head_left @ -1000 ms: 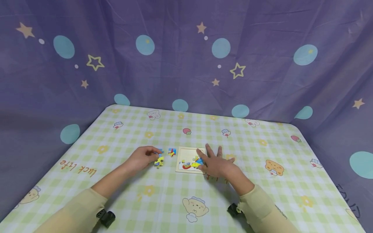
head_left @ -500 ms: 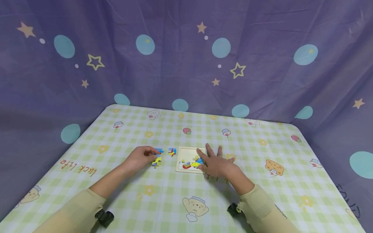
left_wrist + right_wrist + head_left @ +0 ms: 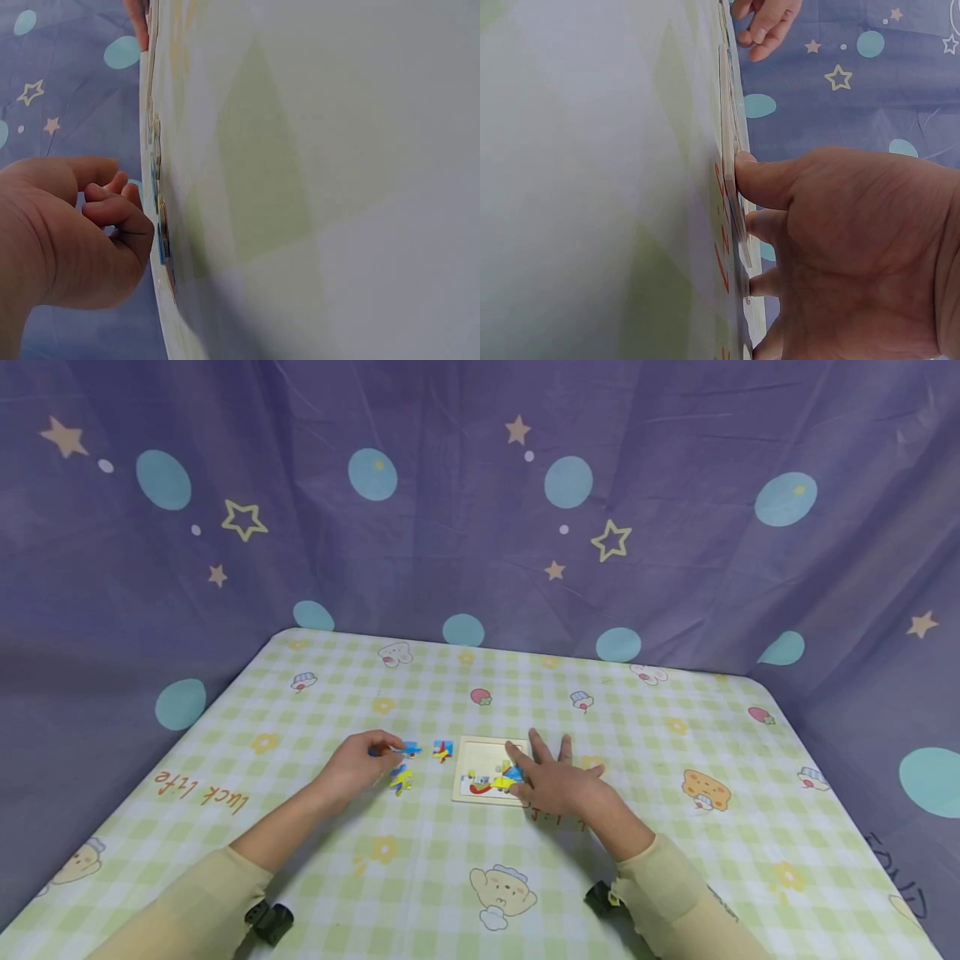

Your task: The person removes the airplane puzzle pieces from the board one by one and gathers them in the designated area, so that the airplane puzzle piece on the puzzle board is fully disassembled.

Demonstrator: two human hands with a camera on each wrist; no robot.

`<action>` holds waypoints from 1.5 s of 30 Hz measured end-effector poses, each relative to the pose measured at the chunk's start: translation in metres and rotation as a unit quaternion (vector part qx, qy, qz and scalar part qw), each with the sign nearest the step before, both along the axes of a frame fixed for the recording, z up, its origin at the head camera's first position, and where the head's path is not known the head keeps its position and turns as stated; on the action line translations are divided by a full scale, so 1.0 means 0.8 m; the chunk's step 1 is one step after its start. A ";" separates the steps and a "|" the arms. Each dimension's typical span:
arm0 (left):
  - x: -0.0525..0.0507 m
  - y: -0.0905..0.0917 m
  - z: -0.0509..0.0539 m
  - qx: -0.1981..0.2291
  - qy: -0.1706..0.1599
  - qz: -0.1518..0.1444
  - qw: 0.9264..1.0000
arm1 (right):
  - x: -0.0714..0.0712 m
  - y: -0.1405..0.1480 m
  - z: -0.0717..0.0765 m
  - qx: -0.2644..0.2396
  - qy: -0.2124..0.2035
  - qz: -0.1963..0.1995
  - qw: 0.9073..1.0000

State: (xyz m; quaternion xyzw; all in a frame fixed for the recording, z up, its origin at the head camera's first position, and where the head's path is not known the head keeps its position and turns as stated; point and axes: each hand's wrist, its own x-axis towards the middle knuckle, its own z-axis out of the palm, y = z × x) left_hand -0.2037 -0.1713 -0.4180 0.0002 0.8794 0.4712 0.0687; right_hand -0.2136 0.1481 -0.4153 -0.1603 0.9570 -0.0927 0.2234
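Observation:
My left hand (image 3: 358,764) hovers by several loose puzzle pieces, its fingers loosely bent with nothing seen between them. Just beyond its fingertips lies a blue puzzle piece (image 3: 410,749). A yellow and blue puzzle piece (image 3: 402,780) rests on the cloth below them. To the right is a blue puzzle piece with a red and yellow shape (image 3: 443,750). My right hand (image 3: 562,785) rests with spread fingers over the right side of a wooden puzzle tray (image 3: 457,768), the thumb touching its near part. Colourful fitted pieces (image 3: 480,785) fill part of the tray's near side; my hand hides some.
A green-and-white checked cloth (image 3: 637,868) with printed cartoons covers the table. Behind and beside it hangs a purple curtain (image 3: 465,560) with stars and blue spots. A small black camera (image 3: 270,922) sits on the left wrist, another black camera (image 3: 600,902) on the right.
My left hand slid the yellow and blue piece a little left, let it go, and moved slightly up towards the blue piece. My right hand has stayed still on the tray.

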 end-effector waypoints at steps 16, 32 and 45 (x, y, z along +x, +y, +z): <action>0.000 0.007 0.012 0.052 -0.010 -0.003 0.999 | -0.001 0.000 0.003 -0.014 0.010 -0.022 1.000; -0.007 0.028 0.016 0.087 -0.038 -0.006 0.995 | 0.003 0.003 0.007 -0.018 0.000 -0.041 0.999; -0.013 0.068 0.010 0.099 -0.045 -0.028 0.994 | 0.003 0.000 0.007 -0.017 -0.002 -0.035 0.999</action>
